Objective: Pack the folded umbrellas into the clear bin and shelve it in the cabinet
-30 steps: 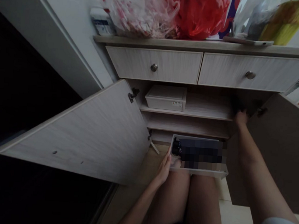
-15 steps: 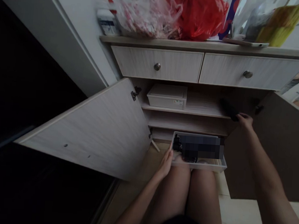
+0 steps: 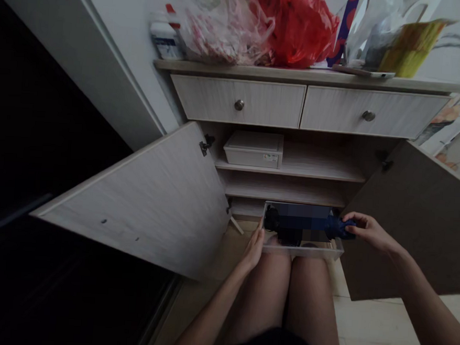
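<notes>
"At the low wooden cabinet [image 3: 300, 76], how many hands were at work?"

"Two, both the person's own. The right hand [image 3: 370, 230] had its fingers curled around a folded navy umbrella [image 3: 340, 228], holding it over the right end of a white plastic tray [image 3: 301, 249]."

"And the left hand [image 3: 253, 250]?"

"Its fingers lay upright against the tray's left end, though I couldn't tell whether they gripped it. A pixelated patch [image 3: 301, 222] hid most of the tray's contents, with one black item [image 3: 272, 218] showing beside it."

"What was around them?"

"The cabinet had two open doors [image 3: 133, 197], two closed drawers [image 3: 219, 101] and two shelves [image 3: 324, 171], with one lidded box [image 3: 252, 155] on the upper shelf. Three plastic bags [image 3: 299, 30] sat on top."
</notes>
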Action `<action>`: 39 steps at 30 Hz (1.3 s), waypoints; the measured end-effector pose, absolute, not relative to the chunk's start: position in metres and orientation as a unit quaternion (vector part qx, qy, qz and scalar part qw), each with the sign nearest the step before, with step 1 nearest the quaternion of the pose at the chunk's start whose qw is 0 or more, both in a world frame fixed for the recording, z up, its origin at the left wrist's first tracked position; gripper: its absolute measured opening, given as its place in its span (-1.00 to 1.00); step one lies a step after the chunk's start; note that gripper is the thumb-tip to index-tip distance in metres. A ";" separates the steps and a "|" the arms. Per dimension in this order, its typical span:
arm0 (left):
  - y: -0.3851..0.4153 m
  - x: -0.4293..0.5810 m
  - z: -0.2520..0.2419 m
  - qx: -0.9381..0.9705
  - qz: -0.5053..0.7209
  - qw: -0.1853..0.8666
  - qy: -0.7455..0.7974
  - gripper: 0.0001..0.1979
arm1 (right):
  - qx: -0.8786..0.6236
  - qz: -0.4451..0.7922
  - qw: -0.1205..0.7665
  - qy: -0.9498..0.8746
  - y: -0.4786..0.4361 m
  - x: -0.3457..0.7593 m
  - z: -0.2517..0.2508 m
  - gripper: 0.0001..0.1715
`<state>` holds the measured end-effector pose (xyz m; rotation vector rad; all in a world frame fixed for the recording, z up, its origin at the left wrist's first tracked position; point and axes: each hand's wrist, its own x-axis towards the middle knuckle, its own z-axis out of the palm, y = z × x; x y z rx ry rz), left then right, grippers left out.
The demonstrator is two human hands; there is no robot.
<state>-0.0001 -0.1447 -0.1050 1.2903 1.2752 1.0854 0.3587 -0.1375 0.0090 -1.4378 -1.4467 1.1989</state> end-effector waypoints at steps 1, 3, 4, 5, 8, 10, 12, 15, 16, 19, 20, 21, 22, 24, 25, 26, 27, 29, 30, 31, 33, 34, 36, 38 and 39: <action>-0.145 0.000 -0.104 0.537 0.448 0.488 0.523 -0.14 | -0.552 0.474 0.357 -0.586 -0.140 0.356 0.009 -0.53; -0.145 0.000 -0.104 0.541 0.451 0.487 0.516 -0.14 | -0.532 0.485 0.321 -0.616 -0.141 0.351 0.007 -0.55; -0.145 0.000 -0.105 0.542 0.454 0.488 0.512 -0.13 | -0.522 0.489 0.305 -0.628 -0.141 0.349 0.005 -0.57; -0.145 0.000 -0.105 0.542 0.455 0.489 0.510 -0.13 | -0.514 0.492 0.291 -0.640 -0.140 0.347 0.003 -0.59; -0.144 0.000 -0.107 0.541 0.452 0.485 0.518 -0.11 | -0.491 0.494 0.256 -0.670 -0.136 0.341 -0.004 -0.64; -0.144 -0.001 -0.108 0.536 0.446 0.483 0.529 -0.10 | -0.474 0.493 0.245 -0.688 -0.132 0.338 -0.009 -0.66; -0.143 -0.002 -0.107 0.533 0.441 0.483 0.537 -0.10 | -0.463 0.479 0.240 -0.706 -0.128 0.336 -0.015 -0.68; -0.143 -0.002 -0.105 0.541 0.439 0.481 0.533 -0.10 | -0.456 0.440 0.225 -0.741 -0.123 0.336 -0.024 -0.74; -0.143 -0.002 -0.104 0.543 0.438 0.481 0.531 -0.10 | -0.453 0.424 0.216 -0.754 -0.122 0.336 -0.027 -0.76; -0.144 -0.003 -0.101 0.544 0.439 0.484 0.527 -0.09 | -0.443 0.373 0.196 -0.791 -0.120 0.334 -0.036 -0.80; -0.145 -0.002 -0.100 0.544 0.440 0.485 0.525 -0.09 | -0.441 0.359 0.195 -0.799 -0.120 0.333 -0.037 -0.80; -0.145 -0.002 -0.099 0.545 0.441 0.485 0.522 -0.10 | -0.439 0.350 0.195 -0.804 -0.120 0.332 -0.038 -0.81; -0.145 -0.002 -0.098 0.546 0.441 0.486 0.521 -0.10 | -0.438 0.344 0.196 -0.807 -0.121 0.331 -0.038 -0.81; -0.145 -0.002 -0.097 0.547 0.437 0.488 0.521 -0.06 | -0.430 0.348 0.189 -0.811 -0.122 0.331 -0.035 -0.79; -0.145 -0.002 -0.096 0.546 0.435 0.491 0.522 -0.04 | -0.426 0.357 0.187 -0.811 -0.122 0.333 -0.034 -0.76; -0.145 -0.001 -0.095 0.545 0.434 0.493 0.521 -0.03 | -0.424 0.367 0.194 -0.805 -0.123 0.335 -0.032 -0.71; -0.145 -0.001 -0.095 0.543 0.435 0.494 0.521 -0.03 | -0.429 0.378 0.215 -0.792 -0.122 0.338 -0.032 -0.65; -0.144 0.000 -0.096 0.539 0.441 0.494 0.521 -0.07 | -0.483 0.389 0.296 -0.727 -0.121 0.344 -0.037 -0.44; -0.144 0.001 -0.096 0.537 0.443 0.492 0.522 -0.09 | -0.530 0.387 0.343 -0.672 -0.120 0.346 -0.043 -0.33; -0.144 0.001 -0.097 0.537 0.446 0.491 0.522 -0.10 | -0.579 0.387 0.375 -0.611 -0.119 0.346 -0.051 -0.23; -0.144 0.002 -0.099 0.537 0.450 0.488 0.520 -0.12 | -0.640 0.424 0.391 -0.508 -0.118 0.344 -0.071 -0.09; -0.144 0.002 -0.100 0.538 0.452 0.488 0.518 -0.13 | -0.644 0.460 0.385 -0.474 -0.118 0.341 -0.082 -0.05; -0.144 0.002 -0.101 0.535 0.456 0.489 0.517 -0.13 | -0.617 0.539 0.372 -0.437 -0.119 0.335 -0.102 -0.01; -0.143 0.002 -0.103 0.529 0.453 0.491 0.523 -0.13 | -0.598 0.572 0.381 -0.412 -0.121 0.331 -0.117 -0.03; -0.143 0.002 -0.103 0.528 0.451 0.491 0.526 -0.12 | -0.598 0.571 0.392 -0.404 -0.122 0.330 -0.122 -0.05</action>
